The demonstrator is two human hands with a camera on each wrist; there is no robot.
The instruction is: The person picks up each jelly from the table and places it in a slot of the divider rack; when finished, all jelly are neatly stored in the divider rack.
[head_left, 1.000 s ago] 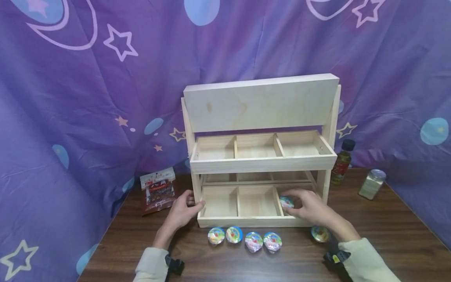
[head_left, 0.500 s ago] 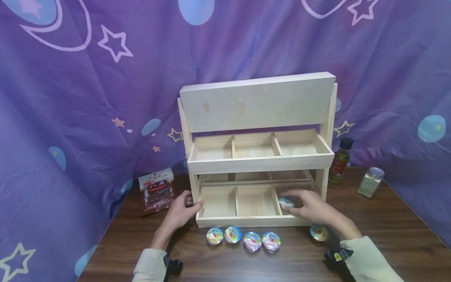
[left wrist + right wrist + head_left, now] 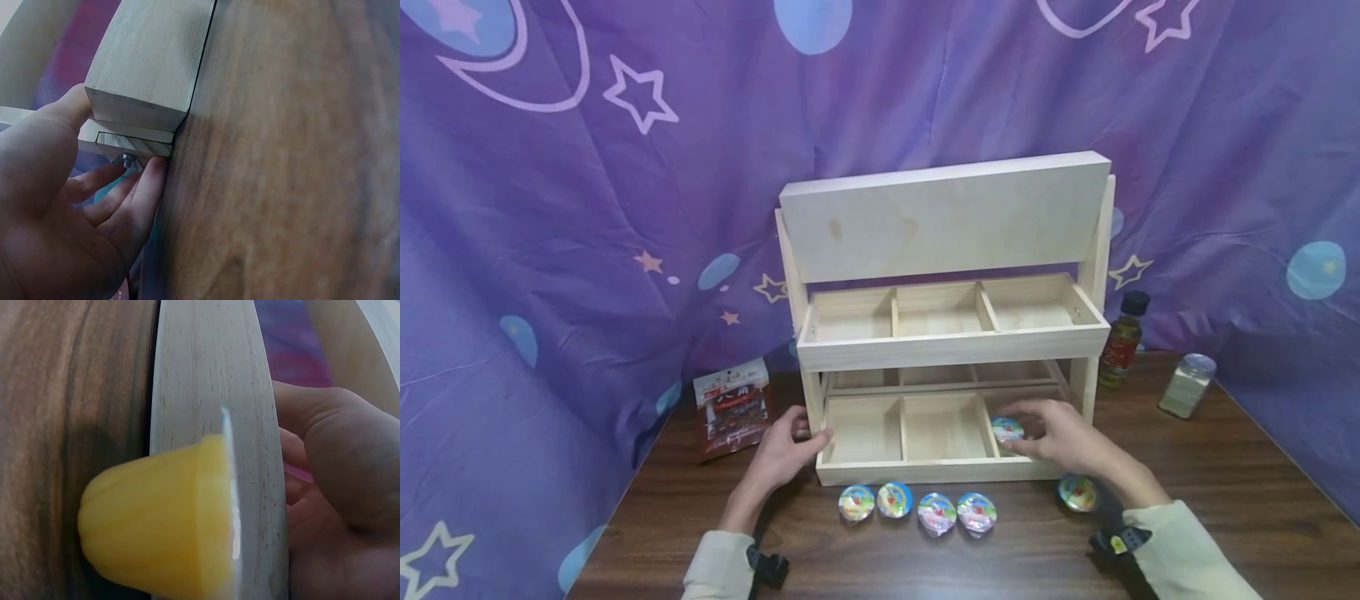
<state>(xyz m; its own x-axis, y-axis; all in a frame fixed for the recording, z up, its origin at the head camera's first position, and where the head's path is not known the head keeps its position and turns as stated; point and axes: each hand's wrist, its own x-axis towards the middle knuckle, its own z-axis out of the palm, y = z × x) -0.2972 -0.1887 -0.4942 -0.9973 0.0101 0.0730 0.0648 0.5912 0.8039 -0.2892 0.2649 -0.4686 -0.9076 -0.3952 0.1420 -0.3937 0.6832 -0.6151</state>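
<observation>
A two-tier wooden rack (image 3: 953, 351) with divided trays stands on the table. My left hand (image 3: 782, 448) grips its lower left corner, thumb on the front side and fingers reaching behind. The left wrist view shows those fingers beside a bolt (image 3: 127, 160) on the wood. My right hand (image 3: 1060, 435) is inside the lower tray's right compartment, thumb and fingers about a jelly cup (image 3: 1006, 428) with a printed foil lid. The tray's front board hides that cup in the right wrist view. A yellow jelly cup (image 3: 156, 519) sits in front of the board, below my right wrist.
Several more jelly cups (image 3: 895, 500) line the table (image 3: 850, 567) before the rack. A red-brown spice packet (image 3: 735, 408) lies at left. At right stand a dark-capped bottle (image 3: 1122, 342) and a clear jar (image 3: 1187, 386). A purple curtain (image 3: 880, 108) hangs behind.
The head view has shifted slightly, so the scene sits a little further left. Both hands stay in place at the rack; the jelly cup's lid shows slightly more between the right fingers.
</observation>
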